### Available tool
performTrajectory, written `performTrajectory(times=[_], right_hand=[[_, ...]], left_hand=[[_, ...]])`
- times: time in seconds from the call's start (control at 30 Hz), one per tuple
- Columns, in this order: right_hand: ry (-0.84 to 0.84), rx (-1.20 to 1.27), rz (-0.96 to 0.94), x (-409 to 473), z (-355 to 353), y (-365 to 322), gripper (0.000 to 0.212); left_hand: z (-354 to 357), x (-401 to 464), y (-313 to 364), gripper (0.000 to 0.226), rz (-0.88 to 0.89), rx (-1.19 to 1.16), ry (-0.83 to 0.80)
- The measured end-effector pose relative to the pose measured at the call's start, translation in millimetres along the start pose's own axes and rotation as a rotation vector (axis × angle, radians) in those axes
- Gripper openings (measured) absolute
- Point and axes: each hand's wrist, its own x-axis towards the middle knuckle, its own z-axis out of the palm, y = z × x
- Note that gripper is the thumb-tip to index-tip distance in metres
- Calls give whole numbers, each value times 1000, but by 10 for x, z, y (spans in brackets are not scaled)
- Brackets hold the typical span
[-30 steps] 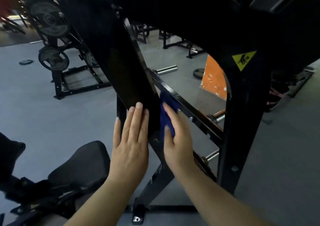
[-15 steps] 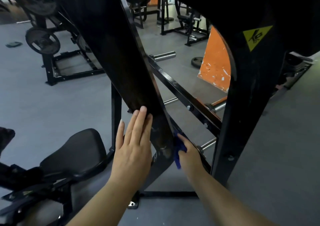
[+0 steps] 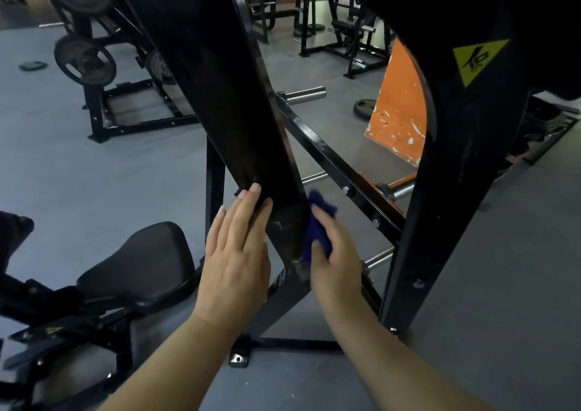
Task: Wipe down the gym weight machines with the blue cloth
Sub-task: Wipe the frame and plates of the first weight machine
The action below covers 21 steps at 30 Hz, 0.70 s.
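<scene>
step: wipe slanted beam [image 3: 220, 96] | right hand [image 3: 336, 266] grips blue cloth [image 3: 319, 222]; left hand [image 3: 235, 253] flat, bracing | tip: keep cloth pressed along right edge

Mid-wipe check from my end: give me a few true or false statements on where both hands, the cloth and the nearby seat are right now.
1. The right hand holds the blue cloth against the slanted black beam. True.
2. The left hand holds a spray bottle. False: it lies flat on the beam, fingers straight.
3. A padded black seat sits left of the beam. True.
4. The yellow warning sticker is on the seat. False: it is on the upright post at right.
</scene>
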Motion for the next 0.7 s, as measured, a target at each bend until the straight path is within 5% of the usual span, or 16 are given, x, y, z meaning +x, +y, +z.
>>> performTrajectory(times=[0.17, 0.27, 0.4, 0.57, 0.7], right_hand=[[227, -303, -834, 445, 34, -414, 39], [103, -624, -1117, 520, -35, 78, 33], [-232, -882, -1290, 404, -146, 476, 22], [29, -680, -1323, 636, -1, -4, 22], [-458, -998, -1372, 420, -172, 877, 32]], left_hand=[[-94, 110, -62, 68, -42, -147, 147], [-110, 83, -90, 69, -32, -167, 136], [-100, -32, -139, 70, -58, -181, 76], [-110, -12, -177, 72, -84, -220, 122], [-41, -53, -199, 73, -78, -175, 61]])
